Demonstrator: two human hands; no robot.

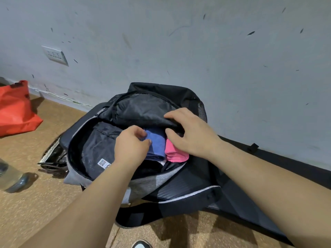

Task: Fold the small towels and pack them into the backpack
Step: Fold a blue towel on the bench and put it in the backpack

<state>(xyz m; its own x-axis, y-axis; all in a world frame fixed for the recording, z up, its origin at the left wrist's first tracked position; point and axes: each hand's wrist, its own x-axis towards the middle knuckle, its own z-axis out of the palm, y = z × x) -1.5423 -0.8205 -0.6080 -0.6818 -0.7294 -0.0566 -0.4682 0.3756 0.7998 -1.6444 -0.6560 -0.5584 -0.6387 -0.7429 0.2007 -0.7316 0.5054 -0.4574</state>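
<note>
Two folded towels are being packed inside the open backpack, a black-lined, grey-rimmed soft shell. At its mouth's left-centre, the blue towel, a plush rolled bundle with its long axis running into the bag, is being pinched by the left hand. Just right, touching it, the pink towel is being covered by the right hand, fingers spread, lifting the lining.

Two folded towels side by side in backpack, between left hand and right hand; bag and bottle well left of left hand.
</note>
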